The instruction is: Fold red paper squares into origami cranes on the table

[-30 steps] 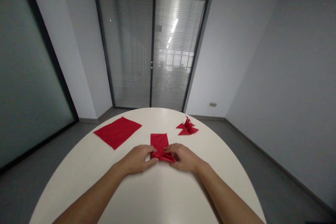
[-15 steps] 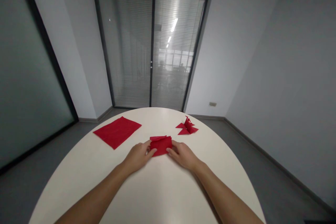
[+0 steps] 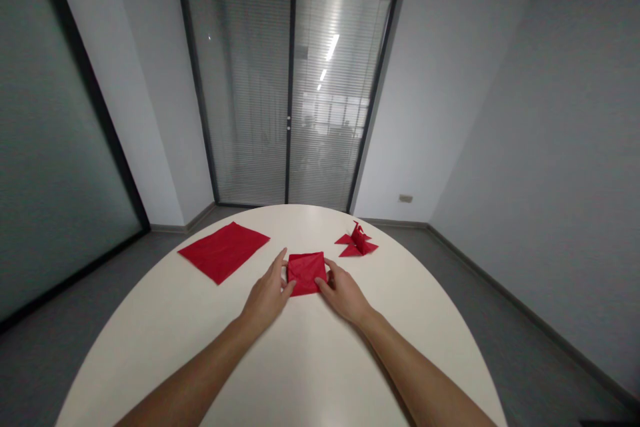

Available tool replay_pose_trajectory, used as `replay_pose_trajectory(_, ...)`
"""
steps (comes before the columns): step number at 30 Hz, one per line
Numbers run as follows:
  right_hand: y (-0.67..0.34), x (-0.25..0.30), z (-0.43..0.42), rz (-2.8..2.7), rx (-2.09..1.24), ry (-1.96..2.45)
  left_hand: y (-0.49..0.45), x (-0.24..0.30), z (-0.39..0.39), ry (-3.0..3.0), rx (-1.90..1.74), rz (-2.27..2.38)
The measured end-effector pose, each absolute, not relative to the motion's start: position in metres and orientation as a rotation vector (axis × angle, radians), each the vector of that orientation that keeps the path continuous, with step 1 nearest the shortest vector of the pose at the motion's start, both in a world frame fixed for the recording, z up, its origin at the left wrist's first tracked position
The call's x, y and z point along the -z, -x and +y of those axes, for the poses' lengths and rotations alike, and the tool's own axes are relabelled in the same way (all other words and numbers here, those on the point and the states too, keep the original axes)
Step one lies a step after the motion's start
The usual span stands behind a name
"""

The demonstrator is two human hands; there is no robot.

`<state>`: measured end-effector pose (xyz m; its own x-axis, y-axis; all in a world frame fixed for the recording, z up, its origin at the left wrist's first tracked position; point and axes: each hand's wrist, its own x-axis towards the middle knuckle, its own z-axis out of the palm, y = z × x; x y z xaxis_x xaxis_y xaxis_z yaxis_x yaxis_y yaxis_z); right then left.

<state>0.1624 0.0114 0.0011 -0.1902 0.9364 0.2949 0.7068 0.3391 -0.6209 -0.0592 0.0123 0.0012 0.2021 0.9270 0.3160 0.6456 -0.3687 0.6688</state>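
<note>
A small folded red napkin (image 3: 306,272) lies flat on the white round table (image 3: 300,360), roughly square in shape. My left hand (image 3: 267,293) rests at its left edge with fingers stretched out along the side. My right hand (image 3: 344,292) rests at its right edge, fingers extended and touching the cloth. Both hands frame the napkin and press on its sides without lifting it.
A larger flat red napkin (image 3: 223,251) lies at the table's far left. A red napkin folded into a pointed figure (image 3: 357,241) stands at the far right. Behind the table are glass doors with blinds (image 3: 287,87) and a grey floor.
The long red strip was folded over away from me into a compact square. Both hands moved forward and opened out from a pinch to lie flat at its sides.
</note>
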Motion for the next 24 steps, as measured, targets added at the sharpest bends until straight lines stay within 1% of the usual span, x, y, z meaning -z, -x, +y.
replay_pose_trajectory(6, -0.16, -0.003, 0.009, -1.987, -0.321, 1.555, 0.057, -0.002, 0.008, -2.467, -0.961, 1.484)
replay_pose_trajectory(13, -0.157, -0.013, 0.005, -2.163, -0.11, 1.372, 0.054, -0.003, 0.007, -2.627, -0.651, 1.398)
replay_pose_trajectory(17, -0.158, -0.016, 0.002, -2.365, -0.203, 1.255, 0.056, 0.002, 0.008, -2.665, -0.615, 1.328)
replay_pose_trajectory(21, -0.161, -0.019, -0.001, -2.463, -0.348, 1.245, 0.059, 0.001, 0.007, -2.647, -0.603, 1.329)
replay_pose_trajectory(24, -0.163, -0.024, -0.002, -2.477, -0.344, 1.208, 0.059, -0.004, 0.006, -2.641, -0.661, 1.327)
